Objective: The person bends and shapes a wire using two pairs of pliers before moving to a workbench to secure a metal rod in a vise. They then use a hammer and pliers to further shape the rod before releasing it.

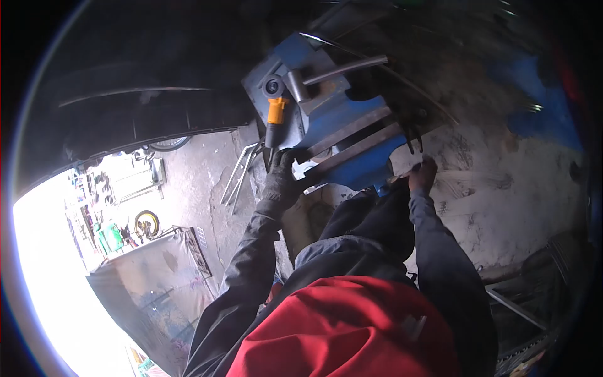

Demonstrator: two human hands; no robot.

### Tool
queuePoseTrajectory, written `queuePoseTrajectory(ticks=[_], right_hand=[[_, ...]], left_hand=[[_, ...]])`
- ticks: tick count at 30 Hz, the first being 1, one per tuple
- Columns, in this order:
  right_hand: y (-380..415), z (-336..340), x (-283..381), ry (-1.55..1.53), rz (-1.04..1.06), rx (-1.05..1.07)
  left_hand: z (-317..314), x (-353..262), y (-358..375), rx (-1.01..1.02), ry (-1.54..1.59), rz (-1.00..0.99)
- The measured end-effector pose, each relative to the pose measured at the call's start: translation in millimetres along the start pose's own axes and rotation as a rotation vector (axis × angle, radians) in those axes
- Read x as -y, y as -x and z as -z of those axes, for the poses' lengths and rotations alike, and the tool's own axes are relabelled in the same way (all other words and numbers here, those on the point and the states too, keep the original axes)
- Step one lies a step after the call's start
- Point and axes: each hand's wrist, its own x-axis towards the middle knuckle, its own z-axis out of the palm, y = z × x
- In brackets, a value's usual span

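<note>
The fingers of your left hand (279,182) point toward 12 o'clock, close together beside the dark end of the orange grinder (276,111); whether they grip anything cannot be told. The fingers of your right hand (424,176) bend inward at the vise's 4 o'clock side; their hold, if any, is unclear. The left palm, gloved in grey, sits at the vise's 8 o'clock side. Outward from the wrists, the left forearm slants back toward 7 o'clock and the right toward 5 o'clock, both in dark sleeves (455,264). The blue vise (364,166) stands at 12 o'clock from your torso, between the hands. At its 10 o'clock lies the grinder on a metal plate (290,129); at its 11 o'clock lies a hammer (296,87), handle toward 2 o'clock.
</note>
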Motion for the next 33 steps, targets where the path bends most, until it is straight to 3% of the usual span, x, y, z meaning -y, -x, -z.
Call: queuePoseTrajectory(ticks=[3, 4, 6, 7, 9, 11, 13, 14, 17, 19, 21, 23, 25, 28, 33], right_hand=[[85, -26, -31, -0.289, -0.131, 0.476], [102, -26, -27, -0.483, -0.233, 0.7], [137, -76, -55, -0.218, -0.214, 1.014], [170, -131, -90, -0.226, -0.619, 1.009], [116, -34, 37, -0.626, -0.678, 0.962], [124, -61, 35, -0.701, -0.896, 0.92], [137, -64, 43, -0.718, -0.864, 1.009], [138, -56, 57, -0.866, -0.947, 1.083], [134, -16, 110, -1.15, -1.145, 1.17], [128, 2, 119, -1.118, -1.209, 1.225], [106, 66, 168, -1.096, -1.344, 1.105], [93, 92, 141, -1.24, -1.096, 1.136], [91, 65, 44, -1.503, -1.258, 0.996], [74, 49, 63, -1.27, -1.23, 0.856], [69, 4, 96, -1.065, -1.109, 0.849]], left_hand=[[-8, 11, 4, -0.034, 0.14, 0.061], [-10, 22, 3, -0.046, 0.167, -0.026], [-9, 28, 9, -0.012, 0.175, 0.014], [-2, 25, 9, 0.004, 0.194, 0.007], [-14, 42, 9, -0.018, 0.162, -0.024], [-12, 43, 11, -0.035, 0.2, -0.07], [-13, 44, 13, -0.052, 0.196, -0.088], [-13, 44, 14, -0.11, 0.221, -0.14], [-26, 52, 13, -0.19, 0.228, -0.153], [-30, 54, 12, -0.202, 0.22, -0.147], [-28, 54, 11, -0.141, 0.212, -0.105], [-33, 57, 10, -0.15, 0.205, -0.111], [-39, 58, 9, -0.194, 0.238, -0.122], [-41, 59, 7, -0.197, 0.22, -0.112], [-33, 55, 9, -0.159, 0.21, -0.092]])
